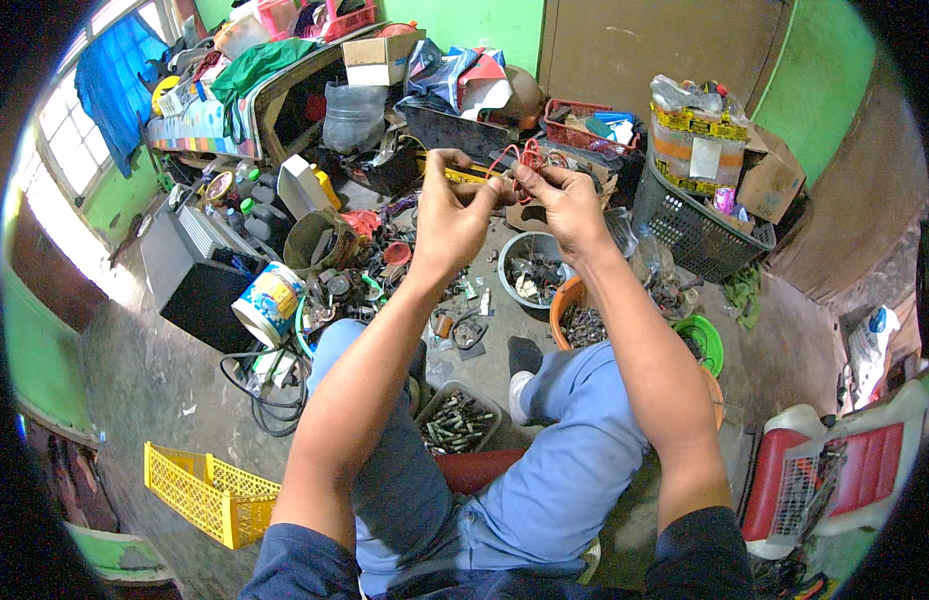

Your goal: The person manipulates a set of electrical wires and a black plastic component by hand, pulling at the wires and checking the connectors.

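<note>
Both my arms are stretched forward, with the hands raised close together above the cluttered floor. My left hand (451, 220) pinches a thin red wire (530, 155) between thumb and fingers. Close beside it, my right hand (573, 215) grips the same wire, which loops up above the fingertips. What its ends join to is too small to make out. Below the hands stands a grey bucket (504, 275) of small dark and white parts. An orange bucket (558, 318) of small metal pieces is next to it, under my right forearm.
Between my legs sits a rectangular tub (498, 418) of small cylindrical parts. A green basin (717, 343) is at the right, before a tall dark basket (675, 225) with boxes. Loose scrap (370, 275) covers the floor at left. A yellow crate (200, 490) lies at near left.
</note>
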The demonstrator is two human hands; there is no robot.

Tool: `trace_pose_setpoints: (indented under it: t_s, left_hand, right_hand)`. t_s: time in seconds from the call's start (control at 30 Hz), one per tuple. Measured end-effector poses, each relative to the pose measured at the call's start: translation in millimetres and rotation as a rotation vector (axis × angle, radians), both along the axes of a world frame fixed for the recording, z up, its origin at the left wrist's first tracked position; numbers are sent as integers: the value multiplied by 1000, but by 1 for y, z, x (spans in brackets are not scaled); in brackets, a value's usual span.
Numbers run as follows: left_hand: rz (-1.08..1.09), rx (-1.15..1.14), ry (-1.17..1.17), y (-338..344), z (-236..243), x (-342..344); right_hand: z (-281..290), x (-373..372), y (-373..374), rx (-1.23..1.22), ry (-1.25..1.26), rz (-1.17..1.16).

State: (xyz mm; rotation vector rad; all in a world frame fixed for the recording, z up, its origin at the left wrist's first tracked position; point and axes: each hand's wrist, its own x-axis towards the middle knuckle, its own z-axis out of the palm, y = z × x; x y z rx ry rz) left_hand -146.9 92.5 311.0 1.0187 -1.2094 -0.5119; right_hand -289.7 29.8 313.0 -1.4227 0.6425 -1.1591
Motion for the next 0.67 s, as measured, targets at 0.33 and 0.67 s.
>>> trace_pose_setpoints:
  t_s: [0.33,0.67]
  left_hand:
    - [219,43,-502,-2,3,28]
    - [83,317,-319,-2,7,29]
  right_hand:
    - [-10,-13,-15,-43,273,180]
    - [-11,-3,-9,-178,377,201]
